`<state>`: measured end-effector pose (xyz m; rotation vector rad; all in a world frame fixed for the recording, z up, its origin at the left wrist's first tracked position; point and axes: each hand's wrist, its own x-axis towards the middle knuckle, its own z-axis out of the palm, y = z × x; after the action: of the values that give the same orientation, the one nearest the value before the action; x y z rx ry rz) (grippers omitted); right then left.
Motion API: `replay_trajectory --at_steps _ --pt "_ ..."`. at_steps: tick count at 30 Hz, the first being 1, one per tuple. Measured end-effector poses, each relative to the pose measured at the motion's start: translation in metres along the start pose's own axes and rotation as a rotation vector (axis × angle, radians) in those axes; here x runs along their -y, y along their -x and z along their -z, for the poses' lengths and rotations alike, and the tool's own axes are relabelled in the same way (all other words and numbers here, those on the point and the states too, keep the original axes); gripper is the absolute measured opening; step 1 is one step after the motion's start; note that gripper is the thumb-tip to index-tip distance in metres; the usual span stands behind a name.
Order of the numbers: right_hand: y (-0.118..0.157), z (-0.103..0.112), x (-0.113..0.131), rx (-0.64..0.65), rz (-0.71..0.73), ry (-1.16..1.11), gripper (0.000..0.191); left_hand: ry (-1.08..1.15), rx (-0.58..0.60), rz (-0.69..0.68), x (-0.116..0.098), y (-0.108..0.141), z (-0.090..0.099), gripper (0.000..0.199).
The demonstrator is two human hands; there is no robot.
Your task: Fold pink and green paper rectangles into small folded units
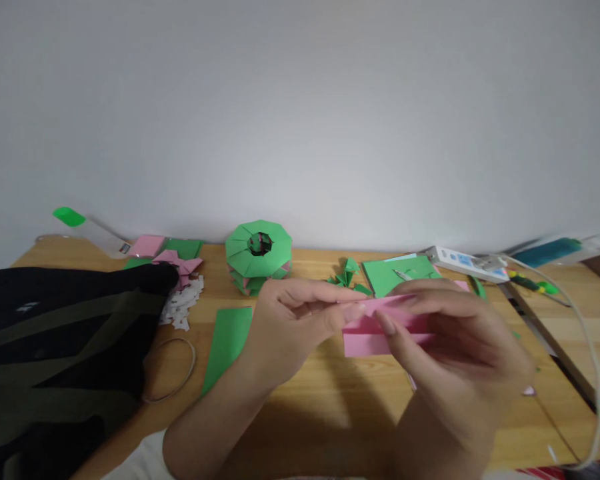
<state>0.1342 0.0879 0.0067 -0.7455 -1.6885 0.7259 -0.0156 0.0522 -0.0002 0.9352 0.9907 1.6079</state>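
A creased piece of pink paper [367, 345] is held up over the table between my two hands. My left hand [300, 327] pinches its left end between thumb and fingers. On the right part of the paper, my right hand [455, 353] is closed, its thumb in front and its fingers behind and along the top; part of the paper is hidden there. A long green paper sheet [229, 343] lies on the table left of my left forearm. Behind my left hand stands a round folded-paper piece [280, 240] in green and pink layers with a hole in its top.
Black cloth or a bag [65, 360] covers the left side. White scraps [183, 303] and folded pink paper [180, 263] lie beside it. Green sheets [377, 273], a power strip [467, 263] and a white cable [593, 360] are at right. A wall rises behind.
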Motion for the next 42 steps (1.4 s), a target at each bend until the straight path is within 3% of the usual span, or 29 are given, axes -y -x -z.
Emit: replay_trajectory --at_steps 5,14,42 --pt "-0.0011 -0.0033 0.0004 -0.053 -0.079 -0.083 0.047 -0.092 -0.054 -0.022 -0.0024 0.0 -0.0022 0.019" --pt "-0.0052 -0.0031 0.0001 0.01 -0.196 -0.185 0.041 -0.137 -0.073 -0.036 -0.0004 -0.0011 -0.0032 0.021" --pt "-0.005 -0.0019 -0.0064 0.021 -0.215 -0.208 0.038 -0.223 -0.067 0.001 -0.0004 -0.002 -0.0003 0.006"
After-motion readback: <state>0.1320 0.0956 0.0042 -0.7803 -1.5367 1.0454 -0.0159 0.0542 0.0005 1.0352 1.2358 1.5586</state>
